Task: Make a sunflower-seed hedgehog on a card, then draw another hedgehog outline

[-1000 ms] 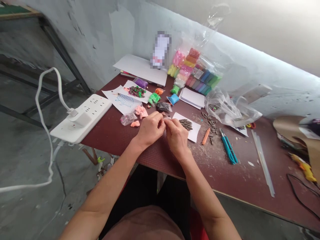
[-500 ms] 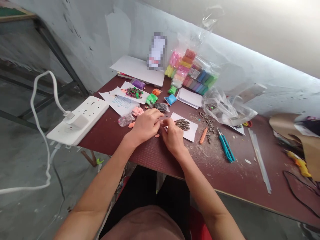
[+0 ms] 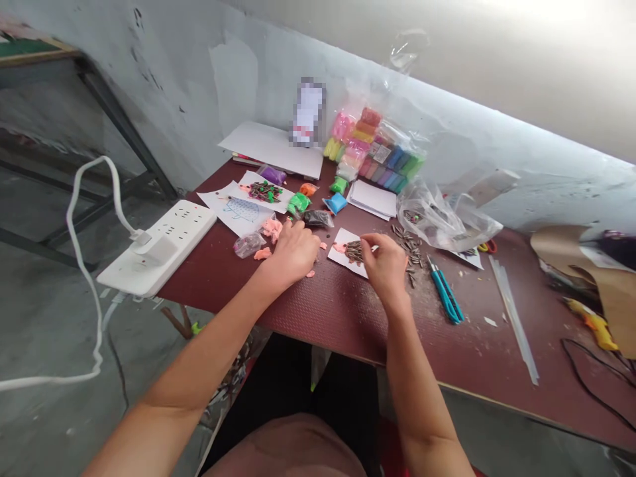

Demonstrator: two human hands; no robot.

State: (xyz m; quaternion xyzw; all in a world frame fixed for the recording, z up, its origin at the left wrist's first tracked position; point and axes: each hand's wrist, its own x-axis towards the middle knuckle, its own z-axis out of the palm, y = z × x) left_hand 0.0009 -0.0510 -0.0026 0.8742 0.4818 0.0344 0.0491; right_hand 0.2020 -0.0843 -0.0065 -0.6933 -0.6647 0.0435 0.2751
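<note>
Near the centre of the frame, a seed-covered figure [image 3: 354,250] lies on a white card [image 3: 346,234], which probably keeps it off the littered tabletop [image 3: 328,311]. Overlapping dark, pointed seeds spread rightward from its small, smooth pink head; its right end is hidden. Over that end hangs the right hand [image 3: 386,262], thumb and forefinger close together, perhaps for fine contact; whether anything sits between them cannot be told. Well apart from it, the left hand [image 3: 297,250] curls beside pink clay [image 3: 272,230], its grip hidden. Loose seeds [image 3: 410,246] lie just right of the card, seemingly for easy reach.
</note>
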